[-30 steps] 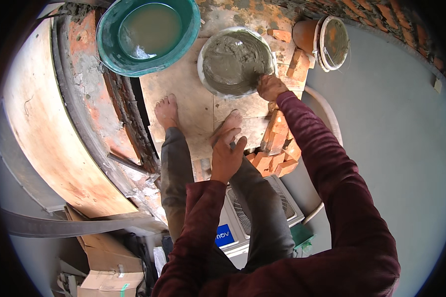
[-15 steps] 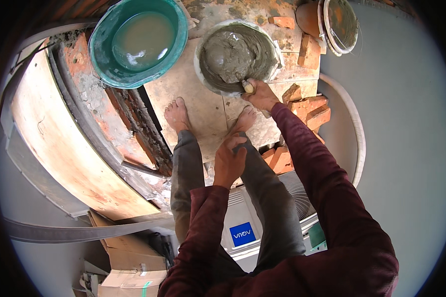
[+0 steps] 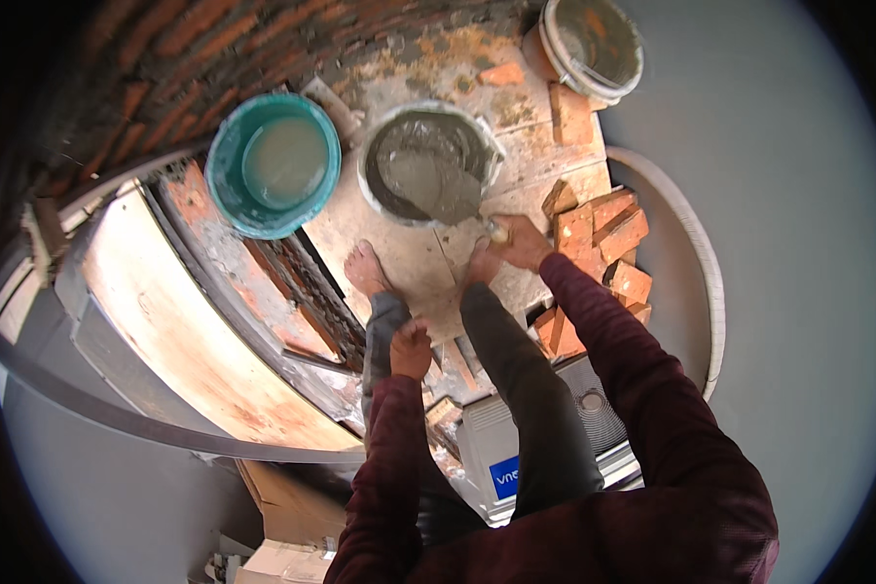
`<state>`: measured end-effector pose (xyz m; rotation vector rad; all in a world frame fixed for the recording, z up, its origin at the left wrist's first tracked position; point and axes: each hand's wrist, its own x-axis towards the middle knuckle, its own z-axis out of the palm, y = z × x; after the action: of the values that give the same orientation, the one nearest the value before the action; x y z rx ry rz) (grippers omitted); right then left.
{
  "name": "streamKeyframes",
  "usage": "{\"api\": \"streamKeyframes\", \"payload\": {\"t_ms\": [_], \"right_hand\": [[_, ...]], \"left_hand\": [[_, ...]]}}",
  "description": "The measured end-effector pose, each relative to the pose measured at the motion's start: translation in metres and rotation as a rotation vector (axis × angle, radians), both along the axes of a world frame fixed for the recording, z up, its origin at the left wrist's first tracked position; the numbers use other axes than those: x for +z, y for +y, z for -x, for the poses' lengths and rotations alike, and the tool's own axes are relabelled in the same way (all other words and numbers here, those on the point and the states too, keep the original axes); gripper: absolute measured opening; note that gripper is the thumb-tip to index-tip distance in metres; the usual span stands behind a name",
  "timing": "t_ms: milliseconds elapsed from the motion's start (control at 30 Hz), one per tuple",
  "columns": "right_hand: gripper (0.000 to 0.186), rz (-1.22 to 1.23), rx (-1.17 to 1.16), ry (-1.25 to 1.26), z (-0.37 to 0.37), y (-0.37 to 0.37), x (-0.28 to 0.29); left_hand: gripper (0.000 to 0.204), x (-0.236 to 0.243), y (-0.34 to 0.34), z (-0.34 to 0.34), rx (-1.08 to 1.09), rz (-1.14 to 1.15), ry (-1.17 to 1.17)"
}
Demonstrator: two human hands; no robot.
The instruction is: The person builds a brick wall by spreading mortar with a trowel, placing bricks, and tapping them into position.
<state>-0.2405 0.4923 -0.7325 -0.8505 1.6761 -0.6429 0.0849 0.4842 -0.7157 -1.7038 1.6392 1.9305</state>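
My right hand (image 3: 524, 242) is closed round the pale handle of a trowel (image 3: 497, 232). A heap of wet grey mortar (image 3: 451, 198) covers its blade, which lies over the near right rim of a mortar bucket (image 3: 364, 182). More mortar shows inside that bucket, around its wall and bottom. My left hand (image 3: 411, 348) hangs over my left leg, fingers curled in, with nothing seen in it. To the left of the mortar bucket stands a teal bucket (image 3: 221, 185) partly filled with cloudy water.
Broken bricks (image 3: 594, 234) are piled to my right. At the far right stands another dirty bucket (image 3: 552, 44). A brick wall (image 3: 180, 44) rises behind the teal bucket. My bare feet are on a stained board platform (image 3: 399, 251), above an outdoor fan unit (image 3: 482, 428).
The trowel blade has come up with mortar on it, and my right hand has drawn nearer to me. My left hand has moved left and closed more. The view has shifted and tilted.
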Motion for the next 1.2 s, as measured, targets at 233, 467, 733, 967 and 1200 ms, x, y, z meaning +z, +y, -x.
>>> {"api": "streamKeyframes", "payload": {"t_ms": [233, 467, 733, 967, 1200], "right_hand": [[0.054, -0.116, 0.15, -0.086, 0.036, 0.04, 0.263], [0.033, -0.145, -0.145, -0.169, 0.11, 0.029, 0.577], [0.014, 0.057, -0.438, 0.296, 0.186, -0.079, 0.806], [0.016, -0.187, -0.255, 1.493, 0.296, -0.179, 0.904], [0.023, -0.551, -0.105, 1.83, 0.365, -0.278, 0.858]], "left_hand": [[0.036, 0.146, -0.056, -0.047, -0.225, 0.124, 0.05], [0.078, 0.244, -0.097, -0.032, -0.599, -0.012, -0.08], [0.046, 0.232, -0.2, -0.043, -0.297, 0.064, 0.007], [0.026, 0.248, -0.291, -0.084, 0.177, -0.254, -0.072], [0.022, 0.192, -0.312, -0.136, 0.113, -0.165, -0.054]]}}
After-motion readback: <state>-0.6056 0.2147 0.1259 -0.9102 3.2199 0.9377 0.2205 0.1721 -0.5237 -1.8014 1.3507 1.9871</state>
